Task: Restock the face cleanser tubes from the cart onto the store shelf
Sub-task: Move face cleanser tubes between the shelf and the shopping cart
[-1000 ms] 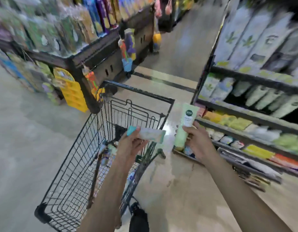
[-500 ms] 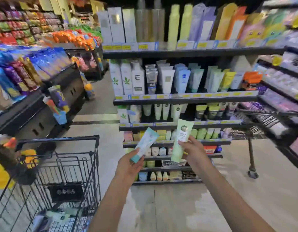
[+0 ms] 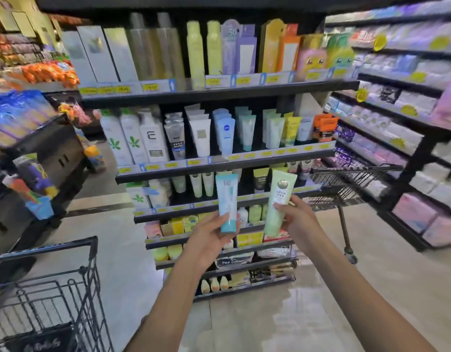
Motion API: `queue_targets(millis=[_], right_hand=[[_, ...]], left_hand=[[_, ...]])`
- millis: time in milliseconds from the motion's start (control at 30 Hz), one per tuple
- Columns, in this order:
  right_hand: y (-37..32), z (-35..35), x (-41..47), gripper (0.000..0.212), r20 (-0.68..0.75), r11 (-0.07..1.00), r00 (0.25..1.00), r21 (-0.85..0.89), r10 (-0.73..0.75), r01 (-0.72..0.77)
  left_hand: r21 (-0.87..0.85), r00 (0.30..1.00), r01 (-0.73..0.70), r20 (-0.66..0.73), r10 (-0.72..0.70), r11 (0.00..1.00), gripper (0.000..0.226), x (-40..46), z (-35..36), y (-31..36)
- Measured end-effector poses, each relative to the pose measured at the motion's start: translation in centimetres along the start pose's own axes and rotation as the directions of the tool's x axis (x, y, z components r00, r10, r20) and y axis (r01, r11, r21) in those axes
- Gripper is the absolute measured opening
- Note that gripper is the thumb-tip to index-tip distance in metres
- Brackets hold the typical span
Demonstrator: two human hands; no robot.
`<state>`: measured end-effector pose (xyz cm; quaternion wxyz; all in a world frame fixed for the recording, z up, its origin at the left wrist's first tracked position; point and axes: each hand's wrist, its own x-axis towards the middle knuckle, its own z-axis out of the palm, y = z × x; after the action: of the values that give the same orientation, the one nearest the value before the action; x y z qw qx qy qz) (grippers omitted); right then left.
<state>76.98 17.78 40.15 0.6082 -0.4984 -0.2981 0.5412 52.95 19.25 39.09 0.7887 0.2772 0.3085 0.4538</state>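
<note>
My left hand (image 3: 206,240) grips blue tube (image 3: 227,202), right hand (image 3: 299,221) grips green tube (image 3: 279,202); both upright, caps down, before shelf (image 3: 227,167); cart (image 3: 49,295) near left.

two bare forearms come up from the bottom edge, lean and long, no sleeve showing anywhere along their visible length. left hand (image 3: 209,240) and right hand (image 3: 299,222) both ungloved; no watch, bracelet or ring to be seen on wrists or fingers. fingernails short and plain where they show, the rest of the body out of view.
</note>
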Motion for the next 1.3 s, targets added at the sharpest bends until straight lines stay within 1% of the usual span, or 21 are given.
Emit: queue_targets(millis=[67,200,300,400,533,700,767,833,933,1033,1100,1300], right_hand=[[-0.9,-1.0,1.5,0.031,-0.001,1.000,1.000,-0.015,-0.003,0.002],[-2.8,-2.7,4.9,0.035,0.005,0.999,1.000,-0.029,-0.022,0.023],[-4.2,-3.9,7.9,0.030,0.002,0.999,1.000,-0.038,-0.028,0.028],[-5.5,-4.8,11.2,0.031,0.015,0.999,0.999,-0.036,-0.029,0.029],[-6.0,-6.5,15.6,0.039,0.030,1.000,0.999,0.006,-0.026,0.026],[-6.4,-8.3,19.1,0.040,0.046,1.000,0.999,-0.012,-0.018,0.019],[-6.7,-8.9,20.4,0.038,0.055,1.000,0.998,-0.022,-0.017,0.018],[-6.9,-9.4,21.7,0.037,0.065,0.999,0.998,-0.032,-0.001,0.003],[-7.3,-9.9,23.4,0.038,0.085,0.999,0.996,-0.033,0.033,-0.031],[-8.0,-10.5,24.7,0.036,0.123,0.998,0.992,-0.060,0.035,-0.027],[-8.5,-10.8,25.3,0.034,0.138,0.997,0.990,-0.067,0.033,-0.024],[-9.5,-12.5,27.0,0.037,0.183,0.995,0.983,-0.102,0.023,-0.004]], left_hand=[[0.038,1.000,-0.019,-0.006,0.020,0.999,0.046,2.0,1.0,-0.2],[0.138,0.998,-0.056,-0.018,0.059,0.989,0.046,6.4,3.0,-0.2],[0.200,0.996,-0.072,-0.042,0.082,0.977,0.046,9.6,4.6,-0.1],[0.251,0.995,-0.084,-0.023,0.093,0.964,0.050,12.8,5.9,0.3],[0.242,0.994,-0.102,0.000,0.105,0.965,0.049,17.4,7.5,0.9],[0.337,0.973,-0.180,-0.078,0.218,0.924,0.046,22.1,9.4,1.6],[0.410,0.948,-0.231,-0.108,0.299,0.882,0.044,24.0,10.2,2.0],[0.509,0.900,-0.275,-0.162,0.404,0.816,0.041,25.9,11.2,2.5],[0.625,0.842,-0.287,-0.197,0.503,0.726,0.042,28.4,12.4,3.1],[0.723,0.789,-0.278,-0.203,0.579,0.632,0.044,30.6,13.5,3.5],[0.761,0.764,-0.270,-0.204,0.613,0.590,0.044,32.1,14.1,3.8],[0.896,0.697,-0.157,-0.198,0.689,0.417,0.047,36.0,14.3,4.3]])
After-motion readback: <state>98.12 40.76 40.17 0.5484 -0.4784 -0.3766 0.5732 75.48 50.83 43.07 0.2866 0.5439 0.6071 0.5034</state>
